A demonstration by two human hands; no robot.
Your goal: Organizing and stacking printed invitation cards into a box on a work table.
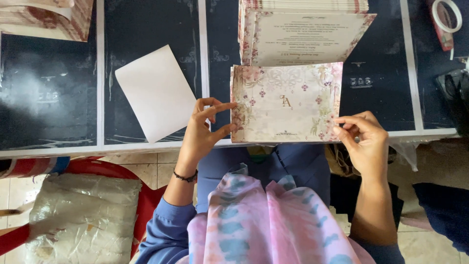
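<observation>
The dark table [49, 98], crossed by pale bands, is filling the upper part of the view, with the person sitting at its near edge. At the far side a tall stack of printed cards [303, 34] is lying with its top sheet showing lines of text, and a second, smaller pile [44, 17] is sitting in the far left corner. A blank white sheet [156, 93] is resting at an angle on the table to the left, apart from everything else. A roll of tape [447, 14] is lying near the far right corner.

In front of the big stack, the person is holding a floral card [286, 102] level over the table's near edge, cream with pink blossoms down both sides and a small gold emblem in the middle. The left hand [205, 132] is pinching the card's left edge between thumb and spread fingertips; the right hand [361, 137] is nipping the lower right corner between thumb and forefinger, the other fingers curling loosely.

The card is looking light and thin yet fairly stiff, since it is staying flat while supported only at its ends. Its printed face is likely smooth and easy to crease or smudge, so the edges and corners seem the sound places to grip, as both hands are doing.
</observation>
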